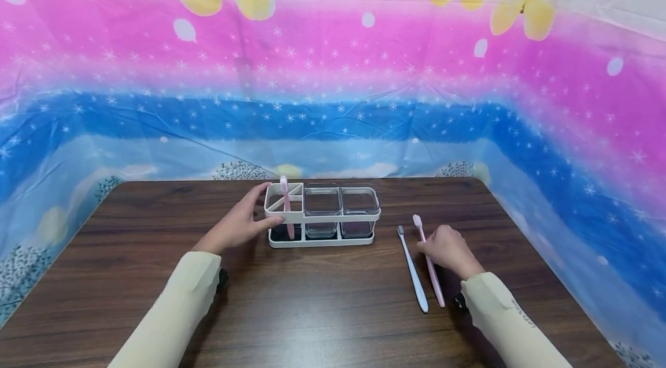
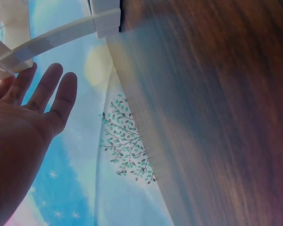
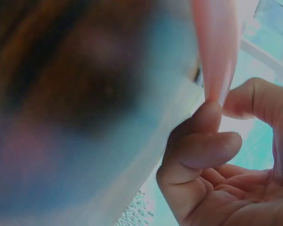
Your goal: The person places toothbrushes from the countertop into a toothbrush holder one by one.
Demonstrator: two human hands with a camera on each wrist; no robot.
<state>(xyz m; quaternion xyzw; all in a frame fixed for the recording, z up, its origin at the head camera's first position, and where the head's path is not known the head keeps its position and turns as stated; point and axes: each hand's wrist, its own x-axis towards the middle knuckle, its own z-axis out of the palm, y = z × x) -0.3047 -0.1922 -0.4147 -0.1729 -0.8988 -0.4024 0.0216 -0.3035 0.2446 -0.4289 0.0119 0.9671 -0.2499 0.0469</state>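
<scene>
So there's a white rack (image 1: 322,216) sitting near the far middle of the dark wood bench (image 1: 312,310), with a divided slot on its left end and two clear cups (image 1: 340,201) beside it. One pink toothbrush (image 1: 285,204) stands upright in that left slot. The left hand (image 1: 240,223) is pressed against the rack's left end, fingers fairly straight and spread, thumb on the near rim, not really curled round anything.

Over to the right, well apart from the rack, two more brushes lie flat on the bench side by side: a white toothbrush (image 1: 413,270) on the left and a second pink toothbrush (image 1: 429,261) just right of it. The right hand (image 1: 450,251) is down on that second pink one, fingers curled and pinching its handle, which the right wrist view shows between thumb and fingertip.
</scene>
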